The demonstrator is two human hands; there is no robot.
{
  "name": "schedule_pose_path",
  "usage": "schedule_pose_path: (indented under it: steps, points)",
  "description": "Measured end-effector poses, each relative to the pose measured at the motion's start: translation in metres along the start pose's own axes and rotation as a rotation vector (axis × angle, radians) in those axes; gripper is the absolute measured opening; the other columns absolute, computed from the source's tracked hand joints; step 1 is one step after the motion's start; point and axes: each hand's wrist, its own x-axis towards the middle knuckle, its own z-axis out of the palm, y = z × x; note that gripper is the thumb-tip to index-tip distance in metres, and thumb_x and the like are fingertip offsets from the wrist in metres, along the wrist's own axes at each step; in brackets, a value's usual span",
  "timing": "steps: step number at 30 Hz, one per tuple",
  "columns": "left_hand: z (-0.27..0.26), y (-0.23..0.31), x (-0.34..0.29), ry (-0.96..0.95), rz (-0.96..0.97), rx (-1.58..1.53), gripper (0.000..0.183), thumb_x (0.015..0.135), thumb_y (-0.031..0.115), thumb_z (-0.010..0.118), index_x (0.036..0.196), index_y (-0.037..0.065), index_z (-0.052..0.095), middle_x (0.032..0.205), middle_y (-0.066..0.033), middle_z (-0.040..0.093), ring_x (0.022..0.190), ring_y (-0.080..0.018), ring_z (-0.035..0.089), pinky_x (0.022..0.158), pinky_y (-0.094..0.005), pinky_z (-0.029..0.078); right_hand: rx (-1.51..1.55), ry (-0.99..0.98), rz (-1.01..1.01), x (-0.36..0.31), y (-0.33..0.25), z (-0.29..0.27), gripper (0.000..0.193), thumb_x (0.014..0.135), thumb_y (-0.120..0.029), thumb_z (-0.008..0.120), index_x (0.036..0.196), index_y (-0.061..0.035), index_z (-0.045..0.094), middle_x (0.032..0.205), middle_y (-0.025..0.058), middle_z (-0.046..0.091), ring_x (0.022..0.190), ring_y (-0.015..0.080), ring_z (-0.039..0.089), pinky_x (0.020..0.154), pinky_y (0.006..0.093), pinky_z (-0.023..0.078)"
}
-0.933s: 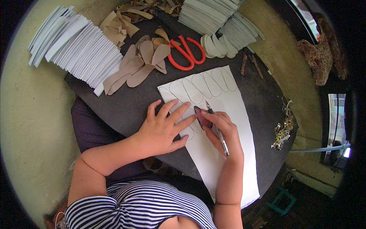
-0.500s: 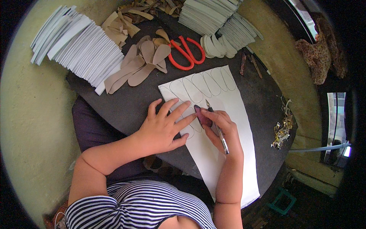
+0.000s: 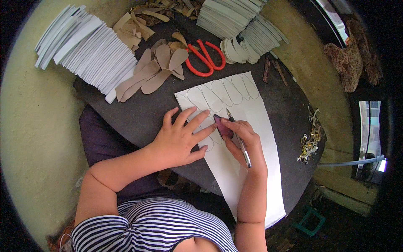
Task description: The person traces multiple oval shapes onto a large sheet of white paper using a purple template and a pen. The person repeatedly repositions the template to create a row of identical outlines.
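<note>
While the left hand (image 3: pixel 178 140) rests spread fingers on white paper (image 3: pixel 252 113), holding nothing, the right hand (image 3: pixel 249 140) pinches a purple shape (image 3: pixel 223 127) and a pen (image 3: pixel 245 154), the shape on the paper, near drawn loops (image 3: pixel 221 93).

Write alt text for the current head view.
A right hand holds a pen and a purple piece over a white sheet with rounded outlines; the left hand lies spread at its left edge. Beyond, on a dark table, lie red-handled scissors, beige cutouts and pale stacks.
</note>
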Motion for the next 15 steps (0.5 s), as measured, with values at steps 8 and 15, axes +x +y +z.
schedule_pose_path:
  steps: [8, 15]
  points:
    - [-0.0002, 0.0, 0.0002, 0.008, 0.004, -0.008, 0.054, 0.082, 0.042, 0.063, 0.131, 0.02, 0.057, 0.146, -0.0108, 0.039, 0.13, -0.0332, 0.036, 0.103, -0.0578, 0.026, 0.004, -0.003, 0.0, -0.0024, 0.0039, 0.0002, 0.054, 0.07, 0.01, 0.069, 0.12, -0.01, 0.064, 0.1, 0.0121, 0.067, 0.094, 0.0286, 0.062, 0.081, 0.0358, 0.051]
    - [0.0012, 0.001, -0.0011, 0.048, 0.017, -0.023, 0.053, 0.083, 0.041, 0.062, 0.131, 0.021, 0.056, 0.141, -0.0117, 0.043, 0.128, -0.0327, 0.038, 0.102, -0.0589, 0.027, -0.012, -0.01, -0.016, -0.0006, -0.0038, -0.0019, 0.053, 0.071, 0.01, 0.069, 0.12, -0.0085, 0.063, 0.1, 0.0113, 0.067, 0.094, 0.0282, 0.062, 0.081, 0.0358, 0.051]
